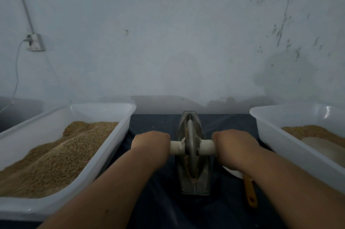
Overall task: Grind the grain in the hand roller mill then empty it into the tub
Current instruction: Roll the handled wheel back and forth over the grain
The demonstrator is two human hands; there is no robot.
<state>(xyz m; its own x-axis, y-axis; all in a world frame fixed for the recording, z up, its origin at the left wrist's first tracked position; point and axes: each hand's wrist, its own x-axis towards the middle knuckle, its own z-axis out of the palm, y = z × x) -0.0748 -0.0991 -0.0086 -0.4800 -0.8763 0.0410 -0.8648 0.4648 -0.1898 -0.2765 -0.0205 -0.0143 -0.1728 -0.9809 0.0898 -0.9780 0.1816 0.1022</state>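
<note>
Left to right along the desk (149, 200), which is covered in a dark cloth and stands against a pale wall (186, 32).

At the far left we see a wall socket (35, 42) with a plug in it and a thin cable (16, 72) hanging down from it. Below it, at the desk's left edge, stands the left tub (104, 106), white and rectangular, heaped with brown grain (56, 154) that rises highest toward its back wall.

Just right of this tub we find the left hand (151, 143), back uppermost, knuckles curled over the left end of the axle bar (176, 147). The fingertips lie out of sight beyond the bar, so we judge the wrap-around grip only from the bent knuckles.

In the middle of the desk, between the two tubs, sits the hand roller mill. Its boat-shaped metal trough (202, 182) runs from the front toward the back edge. Its wheel (192, 146) stands upright on edge in the trough's groove, with brown grain caught beside it. The pale bar passes through the wheel's hub.

The right hand (233, 143) grips the bar's right end in the same way, fingers folded over it.

Under the right forearm lies a yellow-handled tool (250, 191). Its white head is mostly hidden, and we cannot tell its kind.

At the desk's right edge stands the right tub (280, 135), white, holding a lower layer of brown meal (313, 133) with a paler patch toward the front.
</note>
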